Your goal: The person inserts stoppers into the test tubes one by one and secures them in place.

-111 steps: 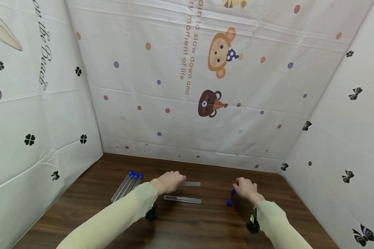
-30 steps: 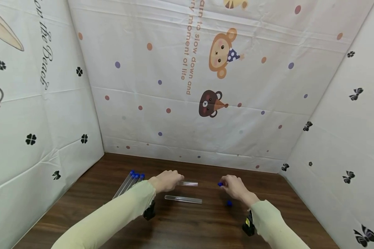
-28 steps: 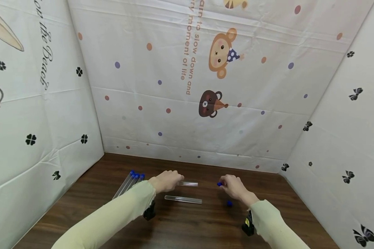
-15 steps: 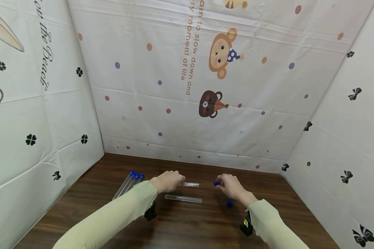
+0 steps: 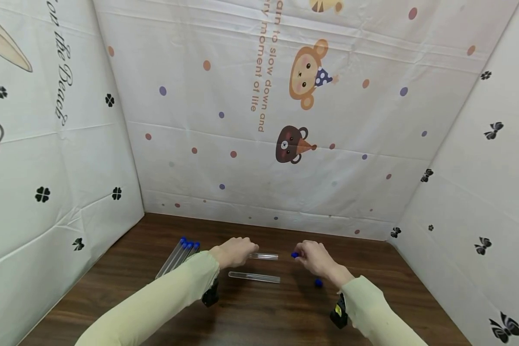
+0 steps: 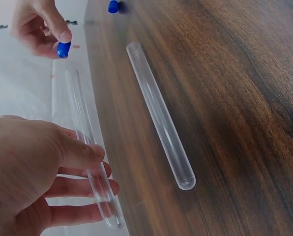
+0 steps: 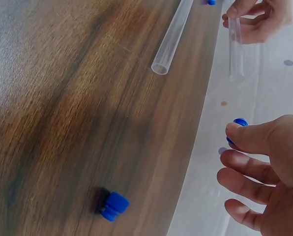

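Note:
My left hand [image 5: 235, 252] pinches a clear test tube [image 6: 80, 108] between thumb and fingers, its uncapped end pointing toward the right hand. Across from it, my right hand [image 5: 315, 257] pinches a small blue stopper [image 6: 63, 49] between thumb and fingertip, a short gap away from the tube's mouth. A second uncapped test tube [image 6: 160, 115] lies on the table nearer to me, mouth to the right. Another blue stopper [image 7: 115, 205] lies on its side on the wood below the right hand.
Several test tubes with blue stoppers [image 5: 173, 259] lie side by side at the left of the brown wooden table [image 5: 264, 317]. White printed sheets [image 5: 242, 168] wall in the back and both sides.
The right hand has picked up a blue stopper from the table and carried it leftward toward the held tube. The left hand has stayed nearly in place.

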A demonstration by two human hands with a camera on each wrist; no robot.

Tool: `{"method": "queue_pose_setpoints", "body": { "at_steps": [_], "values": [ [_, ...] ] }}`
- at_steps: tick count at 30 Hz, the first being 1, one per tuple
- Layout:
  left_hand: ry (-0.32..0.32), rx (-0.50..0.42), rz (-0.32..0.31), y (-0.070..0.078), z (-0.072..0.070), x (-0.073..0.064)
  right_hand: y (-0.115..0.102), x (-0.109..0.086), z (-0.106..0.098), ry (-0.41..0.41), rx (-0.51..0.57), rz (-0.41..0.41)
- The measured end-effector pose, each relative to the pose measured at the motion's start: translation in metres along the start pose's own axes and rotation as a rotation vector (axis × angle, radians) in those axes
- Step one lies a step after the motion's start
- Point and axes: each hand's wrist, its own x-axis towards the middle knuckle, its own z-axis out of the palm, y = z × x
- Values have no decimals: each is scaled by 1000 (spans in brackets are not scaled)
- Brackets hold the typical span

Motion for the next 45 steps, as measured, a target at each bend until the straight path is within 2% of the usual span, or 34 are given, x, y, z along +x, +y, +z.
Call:
{"method": "queue_pose_setpoints", "body": {
  "at_steps": [10, 27, 31, 36, 41, 45],
  "values": [
    [-2, -1, 10, 2, -1, 3, -7, 2, 0, 8, -3, -41],
    [6, 18, 28, 4, -1, 7, -16, 7, 6, -1, 17, -23],
    [-1, 32, 17, 5, -1, 8, -18, 7, 7, 0, 33, -22],
    [-21, 6, -2, 7, -2, 8, -19, 7, 9, 1, 36, -26],
    [-27, -6, -2, 7, -1, 8, -21, 8, 11, -3, 33, -51],
    [-21, -1, 13, 7, -2, 8, -21, 10, 12, 19, 14, -101]
  ]
}}
